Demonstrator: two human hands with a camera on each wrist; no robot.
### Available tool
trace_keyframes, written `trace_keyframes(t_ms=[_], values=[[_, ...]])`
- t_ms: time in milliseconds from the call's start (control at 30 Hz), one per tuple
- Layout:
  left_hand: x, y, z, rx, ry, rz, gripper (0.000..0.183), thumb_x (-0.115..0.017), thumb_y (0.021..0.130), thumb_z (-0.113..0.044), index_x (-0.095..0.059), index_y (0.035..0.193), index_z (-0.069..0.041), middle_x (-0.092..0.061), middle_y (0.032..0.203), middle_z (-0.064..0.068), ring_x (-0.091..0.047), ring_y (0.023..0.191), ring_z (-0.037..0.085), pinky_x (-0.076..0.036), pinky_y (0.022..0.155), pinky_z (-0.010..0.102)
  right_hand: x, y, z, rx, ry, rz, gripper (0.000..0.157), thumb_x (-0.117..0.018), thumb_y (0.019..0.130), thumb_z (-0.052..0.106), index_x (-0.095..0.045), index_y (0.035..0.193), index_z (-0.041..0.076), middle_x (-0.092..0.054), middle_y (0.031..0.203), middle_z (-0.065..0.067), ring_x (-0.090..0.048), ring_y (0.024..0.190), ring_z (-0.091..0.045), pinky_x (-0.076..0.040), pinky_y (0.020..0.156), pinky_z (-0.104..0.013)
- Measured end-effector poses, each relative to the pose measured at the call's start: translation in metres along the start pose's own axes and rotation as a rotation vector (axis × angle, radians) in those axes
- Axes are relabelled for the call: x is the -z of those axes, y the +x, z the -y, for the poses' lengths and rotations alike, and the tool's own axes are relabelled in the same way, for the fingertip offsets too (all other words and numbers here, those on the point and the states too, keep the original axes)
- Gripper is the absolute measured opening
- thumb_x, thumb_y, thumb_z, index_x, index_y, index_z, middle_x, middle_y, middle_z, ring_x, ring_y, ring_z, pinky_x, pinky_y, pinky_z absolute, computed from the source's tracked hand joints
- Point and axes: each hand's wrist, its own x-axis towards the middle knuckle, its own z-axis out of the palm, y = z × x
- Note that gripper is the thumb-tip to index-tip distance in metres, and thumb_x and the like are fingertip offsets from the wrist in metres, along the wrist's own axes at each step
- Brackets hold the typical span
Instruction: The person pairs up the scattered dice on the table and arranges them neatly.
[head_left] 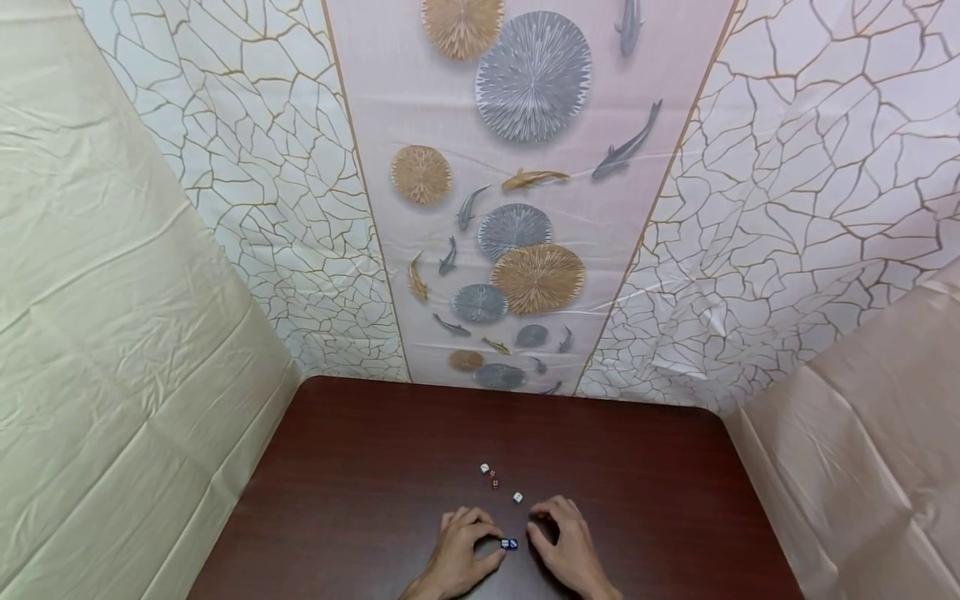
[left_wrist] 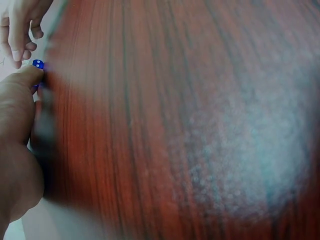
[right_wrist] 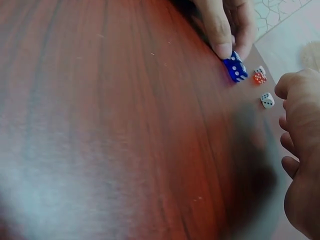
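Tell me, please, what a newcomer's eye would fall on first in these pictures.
Probably the fabric panel printed with fish and round leaves, rising behind the table. Next, on the near side, the left hand grips one end of two blue dice, the right hand close by. Two red dice and two white dice lie just beyond.

left fingers (head_left: 480, 528): pinching | right fingers (head_left: 552, 506): loosely curved, apart from the left

Tabletop (head_left: 637, 467): grained wood look, smooth, glossy, pale glare on it. Blue dice (right_wrist: 236, 70): smooth, plastic-looking. Side drapes (head_left: 97, 333): creased cloth, faint sheen; printed backdrop (head_left: 480, 117): cloth too, wrinkled
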Motion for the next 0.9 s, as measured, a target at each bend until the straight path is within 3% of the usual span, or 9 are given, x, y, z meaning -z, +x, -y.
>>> trace_keyframes(t_ms=[67, 200, 333, 533, 900], values=[[0.000, 0.000, 0.000, 0.000, 0.000, 0.001, 0.028, -0.101, 0.079, -0.029, -0.086, 0.103, -0.030, -0.071, 0.107, -0.019, -0.062, 0.100, 0.002, -0.039, 0.091, 0.035, 0.000, 0.003, -0.002, -0.022, -0.033, -0.003, 0.030, -0.095, 0.081, 0.001, -0.081, 0.106, 0.010, -0.074, 0.100, 0.004, -0.067, 0.096, -0.008, -0.055, 0.097, -0.037], [0.001, 0.000, -0.001, 0.004, -0.007, 0.008, 0.028, -0.100, 0.080, -0.028, -0.086, 0.103, -0.030, -0.071, 0.107, -0.019, -0.062, 0.101, 0.002, -0.039, 0.091, 0.036, 0.001, 0.007, -0.005, -0.081, -0.072, 0.021, 0.031, -0.096, 0.082, 0.003, -0.081, 0.108, 0.013, -0.073, 0.103, 0.007, -0.066, 0.099, -0.007, -0.056, 0.098, -0.043], [0.001, 0.000, 0.000, 0.008, -0.009, 0.015, 0.027, -0.100, 0.081, -0.028, -0.085, 0.104, -0.031, -0.071, 0.107, -0.020, -0.062, 0.101, 0.002, -0.040, 0.091, 0.036, 0.004, 0.012, -0.008, -0.149, -0.066, 0.071, 0.030, -0.095, 0.086, 0.007, -0.082, 0.112, 0.015, -0.072, 0.107, 0.010, -0.065, 0.102, -0.009, -0.057, 0.091, -0.035], [0.000, -0.001, 0.000, 0.006, -0.005, 0.011, 0.028, -0.100, 0.080, -0.028, -0.086, 0.104, -0.031, -0.071, 0.107, -0.020, -0.062, 0.101, 0.002, -0.040, 0.092, 0.036, 0.007, 0.022, -0.010, -0.237, -0.056, 0.157, 0.028, -0.092, 0.093, 0.011, -0.081, 0.118, 0.018, -0.072, 0.111, 0.010, -0.065, 0.106, -0.013, -0.056, 0.094, -0.036], [0.002, 0.000, -0.001, 0.025, -0.023, 0.033, 0.025, -0.098, 0.085, -0.031, -0.085, 0.106, -0.033, -0.071, 0.108, -0.019, -0.061, 0.101, 0.002, -0.040, 0.091, 0.036, 0.002, 0.034, -0.015, -0.243, -0.075, 0.203, 0.029, -0.092, 0.093, 0.012, -0.081, 0.119, 0.017, -0.072, 0.109, 0.011, -0.066, 0.105, -0.011, -0.056, 0.094, -0.035]])
